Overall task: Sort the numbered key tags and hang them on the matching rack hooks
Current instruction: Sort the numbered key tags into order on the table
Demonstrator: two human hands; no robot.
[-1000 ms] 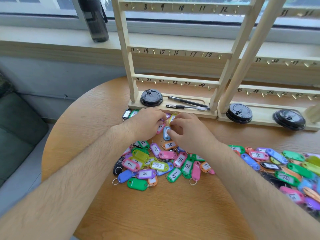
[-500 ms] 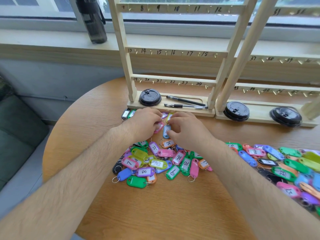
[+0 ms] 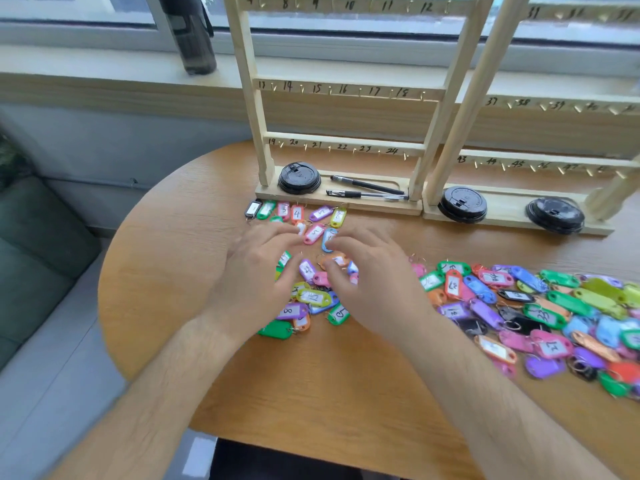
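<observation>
Since both forearms come in from the near edge of the tabletop (image 3: 346, 393), the left hand (image 3: 256, 275) and the right hand (image 3: 370, 275) lie side by side over the smaller heap of key tags (image 3: 313, 297). Their fingers are spread and slack and grip nothing I can make out, though blur hides whether the fingertips touch the tags beneath. That pose reads as raking through the heap for the next number, not lifting anything.

To the right, well apart from the hands, sprawls the larger heap (image 3: 554, 306), too tangled to count. Just beyond the fingertips, a row of six tags (image 3: 297, 213) lies face up along the base of the left rack (image 3: 343, 142). Two neighbouring tags in it are marked 3 and 4, so I judge it a low-number run laid out in order before hanging. At least two more tags sit between that row and the hands.

On the rack bases rest three black lids (image 3: 299, 178) and two pens (image 3: 367, 185), the pens likely used for the numbering. Two racks stand with bases end to end, the right rack (image 3: 540, 161) beside the left. Every hook I can see is bare, so nothing is hung yet. Farthest off, one dark bottle (image 3: 190, 32) stands on the windowsill (image 3: 104, 64).
</observation>
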